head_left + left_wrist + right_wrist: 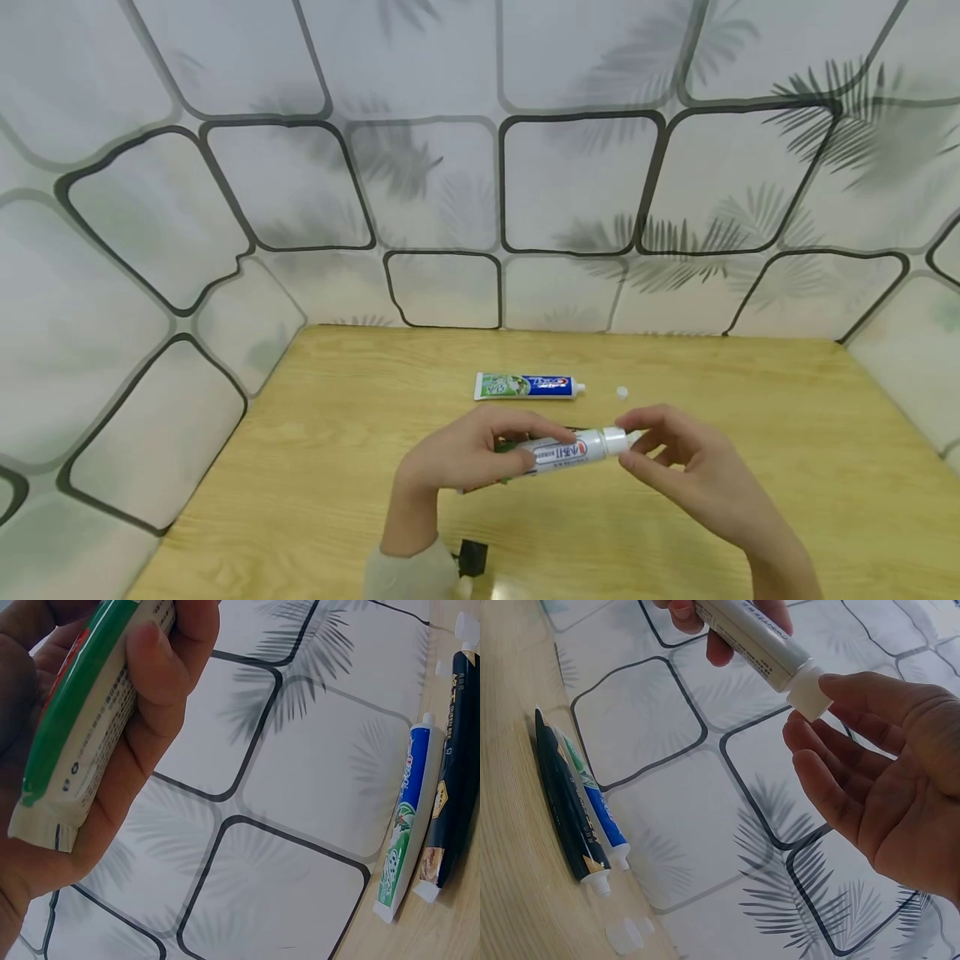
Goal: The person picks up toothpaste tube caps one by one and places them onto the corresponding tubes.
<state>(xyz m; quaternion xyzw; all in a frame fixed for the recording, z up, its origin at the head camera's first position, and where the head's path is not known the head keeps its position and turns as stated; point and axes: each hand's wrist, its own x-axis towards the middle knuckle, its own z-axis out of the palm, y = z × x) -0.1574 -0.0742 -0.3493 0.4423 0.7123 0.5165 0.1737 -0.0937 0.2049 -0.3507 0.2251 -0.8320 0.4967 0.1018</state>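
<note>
My left hand (480,450) grips a toothpaste tube (562,452), white with green and red parts, held above the table with its capped end to the right. In the left wrist view the tube's flat crimped end (45,829) sticks out below the palm. The thumb and fingertips of my right hand (885,757) pinch the white cap (810,696) at the tube's other end. A blue and green toothpaste tube (528,386) lies on the table beyond the hands. Beside it lies a black toothpaste tube (568,806), mostly hidden behind the left hand in the head view.
A small loose white cap (622,392) lies right of the blue and green tube. Another loose cap (624,936) shows near the black tube's nozzle. The wooden table (360,392) meets a patterned wall (442,287) at the back. A small black block (472,557) is by the left sleeve.
</note>
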